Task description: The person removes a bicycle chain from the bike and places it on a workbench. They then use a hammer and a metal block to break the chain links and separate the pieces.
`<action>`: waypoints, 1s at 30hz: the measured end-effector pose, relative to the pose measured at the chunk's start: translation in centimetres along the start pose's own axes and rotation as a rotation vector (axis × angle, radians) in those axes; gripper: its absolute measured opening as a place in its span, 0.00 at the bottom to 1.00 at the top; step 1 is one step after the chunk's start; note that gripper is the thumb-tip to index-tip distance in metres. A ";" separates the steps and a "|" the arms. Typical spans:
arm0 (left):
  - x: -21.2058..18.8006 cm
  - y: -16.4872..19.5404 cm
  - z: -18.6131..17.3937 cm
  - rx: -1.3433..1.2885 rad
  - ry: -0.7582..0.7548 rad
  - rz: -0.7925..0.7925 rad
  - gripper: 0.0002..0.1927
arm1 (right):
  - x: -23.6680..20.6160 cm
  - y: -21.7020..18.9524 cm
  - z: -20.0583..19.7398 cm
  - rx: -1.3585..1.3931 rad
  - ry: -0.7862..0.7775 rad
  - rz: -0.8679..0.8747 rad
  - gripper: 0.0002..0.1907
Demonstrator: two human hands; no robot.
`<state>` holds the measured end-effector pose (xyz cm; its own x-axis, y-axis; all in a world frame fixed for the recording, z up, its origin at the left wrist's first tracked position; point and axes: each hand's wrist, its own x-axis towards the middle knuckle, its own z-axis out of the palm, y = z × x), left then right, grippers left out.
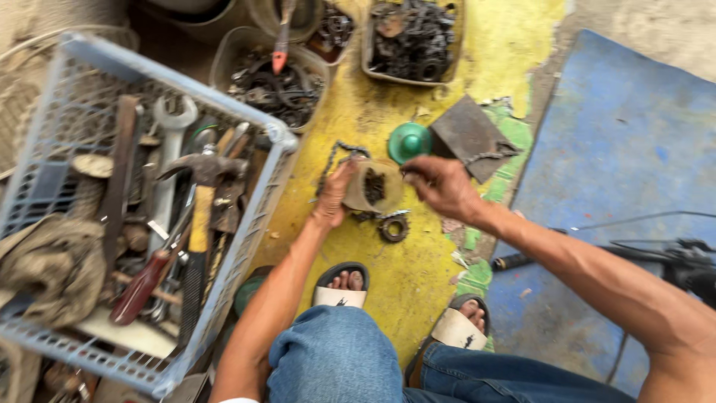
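Denim knees are framing it: left hand is gripping a small beige tub of dark parts, right hand pinching a piece above; green lid already off.

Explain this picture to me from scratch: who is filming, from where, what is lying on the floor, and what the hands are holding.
There is no machine here. The single picture comes from a camera worn on a person's head, looking down at their own two bare hands, their knees in jeans and their sandalled feet.

The left hand steadies a small beige jar standing on the yellow floor; dark little metal parts lie inside it. The right hand hovers at the jar's rim with its fingers pinched together; what they pinch is too small to tell.

Around the jar lie a green lid, a length of chain, a small sprocket and a dark metal plate. On the left stands a blue plastic crate of tools, among them a hammer and a spanner. At the top stand tubs of dark metal parts.
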<state>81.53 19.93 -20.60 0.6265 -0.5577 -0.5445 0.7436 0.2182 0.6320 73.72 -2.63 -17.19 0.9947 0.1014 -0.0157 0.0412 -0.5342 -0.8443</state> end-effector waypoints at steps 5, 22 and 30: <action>1.0 0.8 -0.4 -0.101 -0.166 0.103 0.35 | -0.6 0.9 -5.3 0.090 0.066 0.295 0.10; 5.0 2.5 3.1 -0.192 -0.132 0.016 0.39 | 1.2 -0.1 -9.2 -0.121 0.154 0.329 0.14; 6.4 3.9 3.3 -0.118 -0.075 0.055 0.39 | 3.9 0.2 -10.1 -0.402 0.131 0.162 0.10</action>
<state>87.66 14.57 -19.75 0.6513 -0.5996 -0.4651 0.7336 0.3407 0.5880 78.52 -10.85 -12.03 0.9938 -0.1033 -0.0410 -0.1085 -0.8209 -0.5607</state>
